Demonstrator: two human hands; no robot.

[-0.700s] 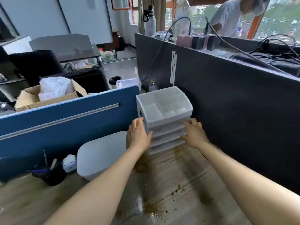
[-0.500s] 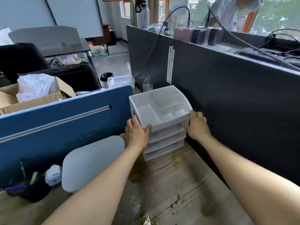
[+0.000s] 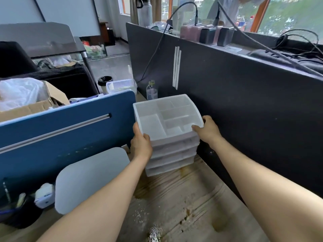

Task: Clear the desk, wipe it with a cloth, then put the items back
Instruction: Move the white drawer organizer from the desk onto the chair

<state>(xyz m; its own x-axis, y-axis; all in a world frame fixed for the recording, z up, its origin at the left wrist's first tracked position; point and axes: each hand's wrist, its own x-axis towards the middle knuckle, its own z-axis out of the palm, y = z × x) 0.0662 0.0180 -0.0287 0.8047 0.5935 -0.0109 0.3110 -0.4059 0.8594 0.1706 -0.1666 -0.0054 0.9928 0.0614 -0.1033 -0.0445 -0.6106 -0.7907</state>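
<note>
The bottom edge of the white drawer organiser (image 3: 167, 130) is hard to read against the wooden desk (image 3: 183, 198), so I cannot tell whether it rests there or is just off it. Its left wall is hidden behind the left hand (image 3: 141, 145), and most of both hands' fingers are out of sight round the sides. At the far left a dark pen pot (image 3: 19, 212) is cut off by the frame edge.

Both forearms reach forward from below. The left hand grips the organiser's left front corner, thumb up on the rim. The right hand (image 3: 208, 131) holds the right side, thumb hooked over the top tray's edge. The organiser stands upright at the desk's back corner, between the blue partition (image 3: 61, 137) and the dark partition (image 3: 244, 105), with a pale grey pad (image 3: 90, 179) just beside it on the left. Brown stains and crumbs (image 3: 155, 231) mark the wood nearer us.
</note>
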